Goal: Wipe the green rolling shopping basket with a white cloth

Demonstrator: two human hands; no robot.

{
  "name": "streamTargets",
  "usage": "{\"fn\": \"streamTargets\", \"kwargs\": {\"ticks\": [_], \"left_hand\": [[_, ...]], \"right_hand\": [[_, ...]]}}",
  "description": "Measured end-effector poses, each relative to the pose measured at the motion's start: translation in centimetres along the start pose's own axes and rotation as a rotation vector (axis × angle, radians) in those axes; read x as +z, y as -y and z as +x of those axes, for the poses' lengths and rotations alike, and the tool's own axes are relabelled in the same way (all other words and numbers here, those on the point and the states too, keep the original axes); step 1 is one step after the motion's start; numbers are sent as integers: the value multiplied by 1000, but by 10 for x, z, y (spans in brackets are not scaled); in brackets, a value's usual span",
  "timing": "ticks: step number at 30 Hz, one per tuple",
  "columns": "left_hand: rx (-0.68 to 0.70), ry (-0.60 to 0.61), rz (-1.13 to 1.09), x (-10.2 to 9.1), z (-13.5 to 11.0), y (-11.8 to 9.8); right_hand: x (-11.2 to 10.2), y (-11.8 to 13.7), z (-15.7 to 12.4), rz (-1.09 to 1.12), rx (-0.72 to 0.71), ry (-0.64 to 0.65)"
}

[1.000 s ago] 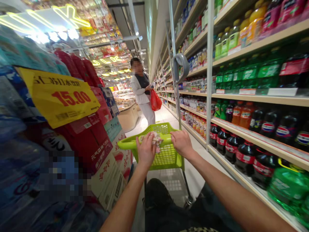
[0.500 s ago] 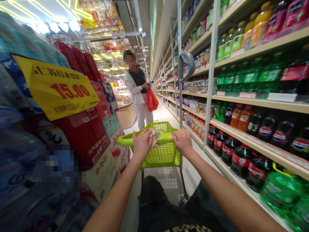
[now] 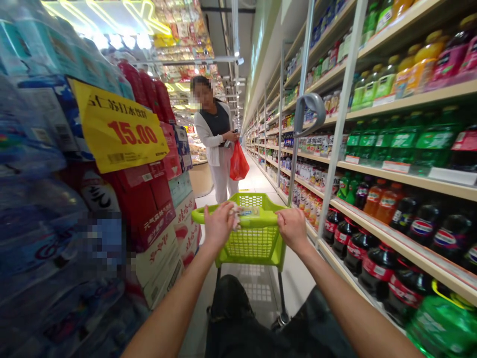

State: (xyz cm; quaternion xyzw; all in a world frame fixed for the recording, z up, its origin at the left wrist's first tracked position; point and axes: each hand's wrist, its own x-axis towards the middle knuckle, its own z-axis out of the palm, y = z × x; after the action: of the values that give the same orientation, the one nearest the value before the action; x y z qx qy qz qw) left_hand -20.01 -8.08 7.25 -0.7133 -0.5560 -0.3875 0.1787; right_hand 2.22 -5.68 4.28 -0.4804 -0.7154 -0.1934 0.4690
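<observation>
A lime-green shopping cart [image 3: 253,243] with a mesh basket stands right in front of me. My right hand [image 3: 292,228] is closed around the right end of its handle [image 3: 257,219]. Towards the left part of the same handle, my left hand [image 3: 219,223] is curled over the bar. A crumpled whitish wad [image 3: 236,215], perhaps tissue or cloth, is tucked at the left hand's fingers. What the basket holds cannot be made out from here.
Shelves of soda bottles [image 3: 421,226] line the right side, with a grey hook-shaped fixture [image 3: 308,114] on a pole. Stacked drink cartons [image 3: 156,263] and a yellow price sign [image 3: 126,129] crowd the left. Ahead stands a person [image 3: 218,134] with a red bag [image 3: 239,161].
The view has swung slightly left, so shelves, sign and cartons sit further right in it. Both hands keep their hold on the cart handle. The person's head has turned.
</observation>
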Motion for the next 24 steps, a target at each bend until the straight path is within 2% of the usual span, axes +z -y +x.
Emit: {"fn": "streamTargets", "kwargs": {"ticks": [2,3,5,8,10,12,16,18,20,22,24], "left_hand": [[-111,-44,25,-7,-2,19],[-120,-48,25,-7,-2,19],[-45,-22,-4,-1,0,3],[143,42,-75,12,4,-35],[210,60,-93,14,6,-40],[196,43,-74,10,6,-18],[-16,-98,21,-2,2,57],[-59,-147,15,-2,1,64],[26,-123,-57,7,2,39],[197,-50,-131,19,5,-4],[273,2,-176,27,10,-37]], "right_hand": [[1,1,0,11,15,-9],[1,2,0,18,26,-17],[0,5,0,34,44,-33],[-1,10,0,54,49,-41],[-2,10,0,67,43,-37],[-2,10,0,85,35,-30],[3,11,-1,118,42,-56],[7,14,-1,121,56,-77],[11,17,-1,114,62,-87],[15,19,-2,109,54,-78],[18,18,-2,116,37,-60]]}}
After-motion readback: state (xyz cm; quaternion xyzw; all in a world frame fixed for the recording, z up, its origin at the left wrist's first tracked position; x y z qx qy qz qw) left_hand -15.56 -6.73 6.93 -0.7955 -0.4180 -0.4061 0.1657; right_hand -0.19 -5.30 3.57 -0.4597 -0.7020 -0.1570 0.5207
